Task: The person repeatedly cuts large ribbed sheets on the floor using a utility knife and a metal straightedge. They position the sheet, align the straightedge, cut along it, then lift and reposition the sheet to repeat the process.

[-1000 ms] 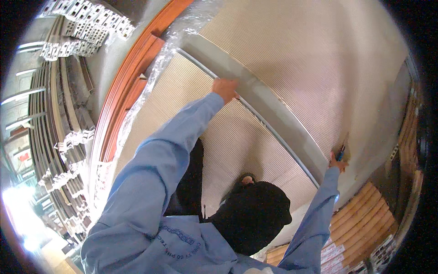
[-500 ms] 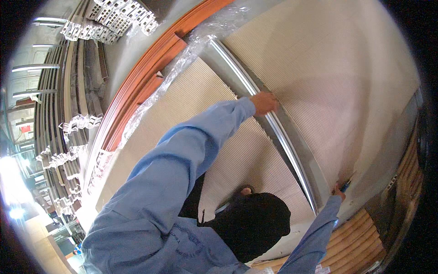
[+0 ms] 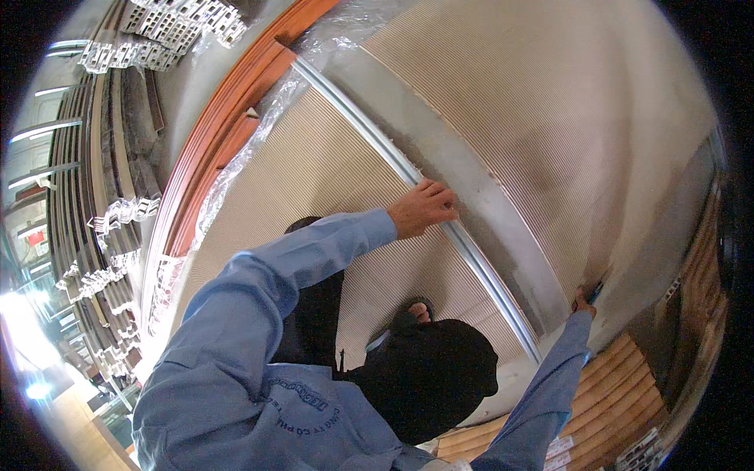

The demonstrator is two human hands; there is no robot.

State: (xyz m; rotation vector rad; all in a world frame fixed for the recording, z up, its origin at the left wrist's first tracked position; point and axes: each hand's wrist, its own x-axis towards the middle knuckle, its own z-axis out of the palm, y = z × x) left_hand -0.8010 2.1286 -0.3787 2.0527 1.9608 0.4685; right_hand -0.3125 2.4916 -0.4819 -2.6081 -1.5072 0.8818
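The left hand [image 3: 422, 209] is clamped on the metal bar [image 3: 357, 119], fingers bent over its middle. The right hand [image 3: 583, 301], well apart at the right, is closed around a slim dark tool [image 3: 597, 291]; the tool's tip is too small to make out. The bar lies diagonally from far left to near right, along the edge of the near ribbed sheet [image 3: 259, 173]. A smooth grey strip [image 3: 471, 184] separates the bar from the far ribbed sheet [image 3: 542, 118]. Clear plastic [image 3: 338, 35] and orange-red beams [image 3: 224, 129] border the left side. Tan rolls [image 3: 620, 385] lie at near right.
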